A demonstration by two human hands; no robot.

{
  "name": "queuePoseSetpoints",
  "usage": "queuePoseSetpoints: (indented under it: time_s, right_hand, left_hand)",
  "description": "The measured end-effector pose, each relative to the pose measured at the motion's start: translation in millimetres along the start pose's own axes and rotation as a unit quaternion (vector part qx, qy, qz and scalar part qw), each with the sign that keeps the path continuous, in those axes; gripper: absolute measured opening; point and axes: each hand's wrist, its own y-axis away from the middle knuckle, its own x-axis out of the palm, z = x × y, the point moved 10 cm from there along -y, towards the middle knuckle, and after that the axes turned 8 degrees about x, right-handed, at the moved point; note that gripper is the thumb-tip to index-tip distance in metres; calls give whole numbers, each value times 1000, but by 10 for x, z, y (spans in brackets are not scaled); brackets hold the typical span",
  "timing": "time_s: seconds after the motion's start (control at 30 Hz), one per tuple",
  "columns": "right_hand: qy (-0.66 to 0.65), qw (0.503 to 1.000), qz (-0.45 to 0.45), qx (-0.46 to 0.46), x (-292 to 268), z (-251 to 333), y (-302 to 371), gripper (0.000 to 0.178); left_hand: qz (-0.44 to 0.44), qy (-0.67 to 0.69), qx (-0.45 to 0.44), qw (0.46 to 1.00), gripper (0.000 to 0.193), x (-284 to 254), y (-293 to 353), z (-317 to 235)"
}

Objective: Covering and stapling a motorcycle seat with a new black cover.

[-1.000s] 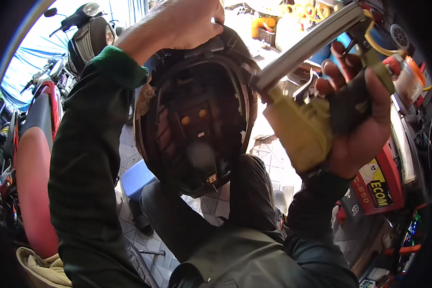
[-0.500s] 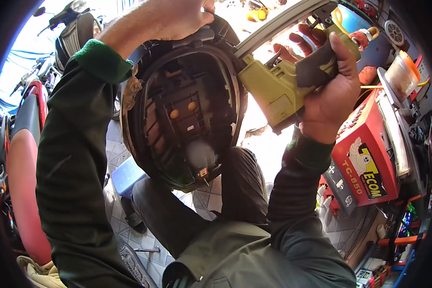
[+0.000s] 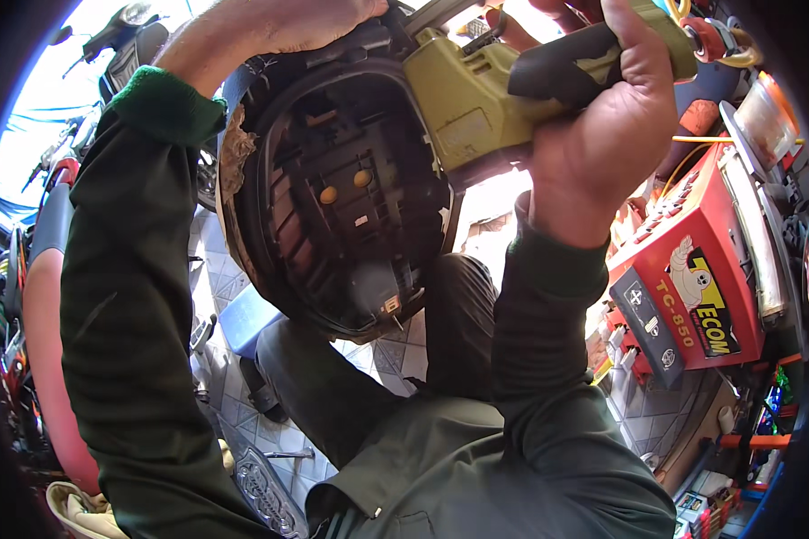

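A motorcycle seat (image 3: 351,260) is held bottom-up over my knees, its dark ribbed plastic base facing me. My left hand (image 3: 306,25) grips the far edge of the seat; its fingers are partly cut off by the picture's top. My right hand (image 3: 602,126) is wrapped round the dark grip of a yellow-green pneumatic staple gun (image 3: 463,108). The gun's long magazine points up and left to the seat's far rim, close to my left hand. Its nose is out of the picture, so contact cannot be seen. Torn tan material (image 3: 238,148) shows along the seat's left side.
An air hose fitting (image 3: 715,45) sits at the gun's end. On the right stands a red box-shaped machine (image 3: 692,260) beside a clear tub with an orange rim (image 3: 764,117). A blue box (image 3: 247,319) lies by my left leg. A long red seat (image 3: 54,341) is at far left.
The staple gun and my right hand have moved left and up, over the seat's right edge. My left hand has shifted slightly up and left, still at the far rim.
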Motion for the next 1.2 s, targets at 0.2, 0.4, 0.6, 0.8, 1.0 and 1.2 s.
queuePoseSetpoints:
  time_s: [0.2,0.4,0.6,0.8,1.0,1.2]
  right_hand:
    - [34,998,-44,-16,-1,-52,65,22]
    - [2,999,-38,-32,-54,-110,-63,18]
    - [3,998,-54,-12,-50,-179,-102,17]
    - [37,998,-50,-8,-131,-287,-157,20]
    - [-22,998,-55,-11,-119,-235,-119,22]
    - [-36,998,9,-48,-152,-266,-144,21]
  left_hand:
    - [-3,7,-3,1000,19,-6,15,33]
    - [-4,2,-18,1000,19,-7,37,11]
    - [-33,-32,-2,999,19,-21,41,-17]
    - [17,-10,-45,999,21,56,44,9]
    - [92,-8,-70,993,23,113,6,33]
    - [13,196,145,970,25,-19,137,-97]
